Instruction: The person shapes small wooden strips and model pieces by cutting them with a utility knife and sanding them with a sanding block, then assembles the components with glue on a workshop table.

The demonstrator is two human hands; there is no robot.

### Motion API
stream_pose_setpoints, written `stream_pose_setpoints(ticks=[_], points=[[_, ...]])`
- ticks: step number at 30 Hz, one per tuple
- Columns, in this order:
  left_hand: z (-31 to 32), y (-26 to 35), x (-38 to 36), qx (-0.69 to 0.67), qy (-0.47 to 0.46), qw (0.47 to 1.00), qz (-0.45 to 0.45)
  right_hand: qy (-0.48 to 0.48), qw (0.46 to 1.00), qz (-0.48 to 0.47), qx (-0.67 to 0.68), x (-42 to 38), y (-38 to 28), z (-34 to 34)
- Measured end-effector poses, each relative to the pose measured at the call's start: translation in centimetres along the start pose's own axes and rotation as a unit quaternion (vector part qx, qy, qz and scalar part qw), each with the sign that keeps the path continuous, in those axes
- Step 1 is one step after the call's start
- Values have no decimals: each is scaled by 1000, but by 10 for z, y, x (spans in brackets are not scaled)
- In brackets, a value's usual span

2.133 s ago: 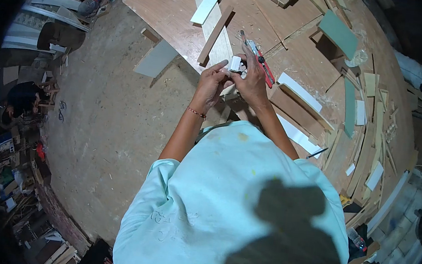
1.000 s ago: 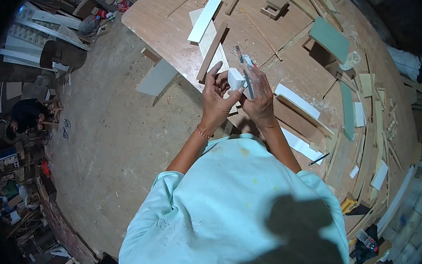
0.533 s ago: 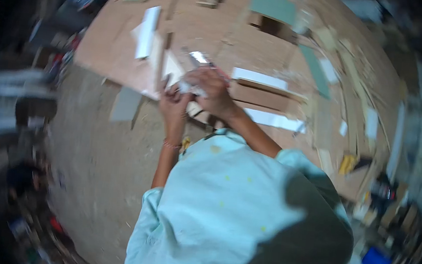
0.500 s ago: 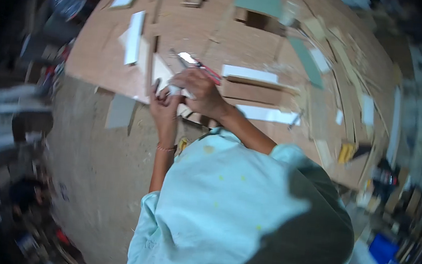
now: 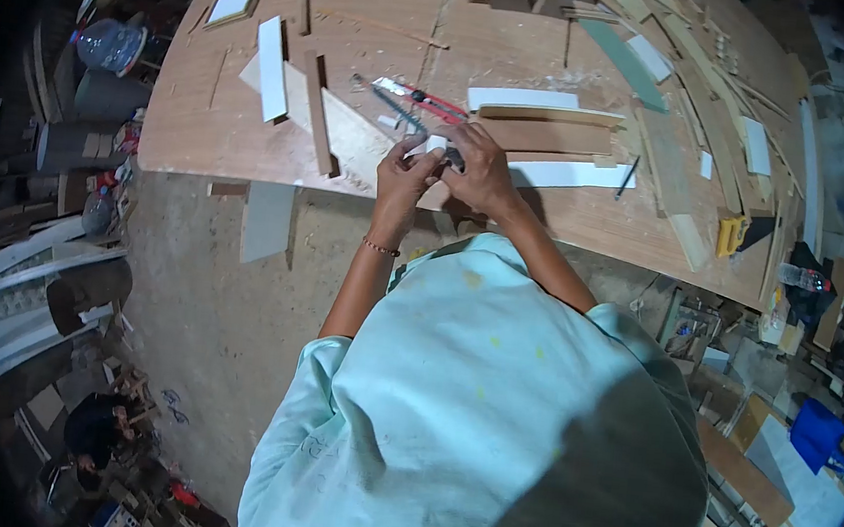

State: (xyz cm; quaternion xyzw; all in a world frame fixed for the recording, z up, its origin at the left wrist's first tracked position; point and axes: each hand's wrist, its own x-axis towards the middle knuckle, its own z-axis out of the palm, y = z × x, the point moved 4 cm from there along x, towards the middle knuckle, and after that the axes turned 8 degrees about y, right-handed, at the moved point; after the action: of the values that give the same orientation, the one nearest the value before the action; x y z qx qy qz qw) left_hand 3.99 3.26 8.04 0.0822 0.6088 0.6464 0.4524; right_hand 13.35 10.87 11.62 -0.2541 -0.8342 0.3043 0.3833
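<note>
The two hands are close together near the front edge of the big wooden surface [image 5: 186, 148]; the left hand [image 5: 399, 183] has its thumb and fingers pinched on a small white piece [image 5: 436, 144], which sits right between the two hands; the right hand [image 5: 482, 173] curls in from the other side, with a small dark thing [image 5: 454, 158] by its fingertips; I cannot tell if it grips that dark thing or just touches it, or if the dark thing is joined to the white piece. The step in hand looks like close finger work on the white piece; the next move seems to call for a firm left pinch and a soft, careful right hand, since so small a piece could slip out. Just past the fingers lie a red cutter [image 5: 443, 110] and a long dark tool [image 5: 402, 112], side by side, and neither is in a hand; if one of them is needed, the right hand seems to have the shorter reach to the red cutter; a pencil [image 5: 627, 178] lies off to the right, by a long white strip [image 5: 570, 176].
</note>
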Motion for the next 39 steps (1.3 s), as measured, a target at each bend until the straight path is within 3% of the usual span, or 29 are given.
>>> stream_pose_setpoints(ticks=[5, 7, 8, 9, 11, 13, 15, 17, 18, 22, 28, 30, 31, 33, 39], points=[[-43, -2, 4, -124, -58, 989, -56, 4, 999, 43, 26, 2, -6, 33], [-52, 12, -3, 137, -45, 974, 174, 10, 990, 136, 42, 1, -2, 48], [-57, 14, -9, 244, -12, 944, 224, 10, 987, 156, 26, 1, -2, 54], [-55, 19, -12, 365, 10, 872, 326, 0, 987, 156, 31, 1, -2, 62], [-54, 20, -15, 392, 79, 847, 350, -34, 960, 264, 87, 0, 7, 79], [-62, 14, -7, 394, 112, 856, 314, -34, 965, 249, 73, 2, 3, 89], [-70, 7, 4, 394, 142, 864, 279, -51, 949, 301, 80, 4, 6, 98], [-71, 6, 9, 421, 165, 816, 359, -70, 940, 321, 92, 2, 18, 108], [-73, 5, 12, 421, 169, 819, 352, -82, 931, 340, 105, 0, 24, 113], [-74, 0, 30, 464, 150, 795, 361, -155, 921, 316, 166, 9, 42, 121], [-56, -5, 63, 515, 127, 778, 336, -189, 930, 315, 2, 30, 65, 125], [-55, -4, 66, 504, 135, 792, 319, -71, 986, 131, -77, 39, 70, 115], [-57, -5, 66, 490, 145, 804, 303, -72, 985, 136, -74, 40, 78, 114], [-61, -4, 62, 490, 153, 804, 301, -26, 968, 27, -247, 45, 86, 108], [-82, -3, 45, 597, 158, 737, 276, -109, 957, 91, -254, 44, 110, 116]])
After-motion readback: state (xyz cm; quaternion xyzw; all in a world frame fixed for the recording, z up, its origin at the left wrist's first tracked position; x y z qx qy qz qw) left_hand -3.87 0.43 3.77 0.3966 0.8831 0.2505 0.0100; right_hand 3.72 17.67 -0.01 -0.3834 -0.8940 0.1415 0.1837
